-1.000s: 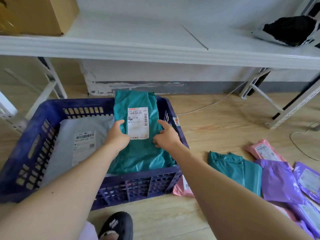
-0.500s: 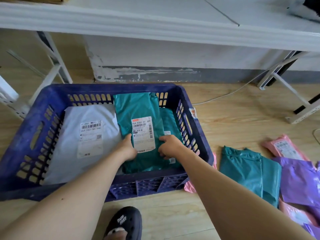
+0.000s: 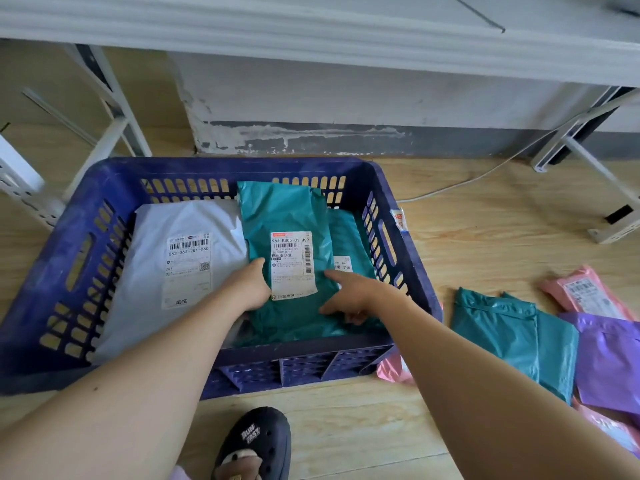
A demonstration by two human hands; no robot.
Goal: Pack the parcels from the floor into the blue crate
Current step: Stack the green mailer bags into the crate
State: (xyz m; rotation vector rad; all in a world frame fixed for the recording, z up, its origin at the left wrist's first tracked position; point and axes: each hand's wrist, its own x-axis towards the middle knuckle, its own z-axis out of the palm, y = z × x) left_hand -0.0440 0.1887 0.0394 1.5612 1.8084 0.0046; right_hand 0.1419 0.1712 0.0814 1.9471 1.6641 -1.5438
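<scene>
Inside the blue crate (image 3: 242,166) on the floor (image 3: 485,237), a teal parcel (image 3: 287,216) lies on the right side, partly over a second teal parcel (image 3: 346,233) and just beside a white parcel (image 3: 156,271). The left hand (image 3: 247,289) grips its left edge and the right hand (image 3: 349,296) its right edge, thumbs on top. Right of the crate, a loose teal parcel (image 3: 502,327), a purple parcel (image 3: 609,358) and a pink parcel (image 3: 585,292) lie on the floor.

One wide-angle camera, worn on the person's head, is looking forward and steeply down, sitting close above the blue crate (image 3: 221,169), which is filling mid-frame; a white shelf (image 3: 311,27) is crossing the top.
</scene>
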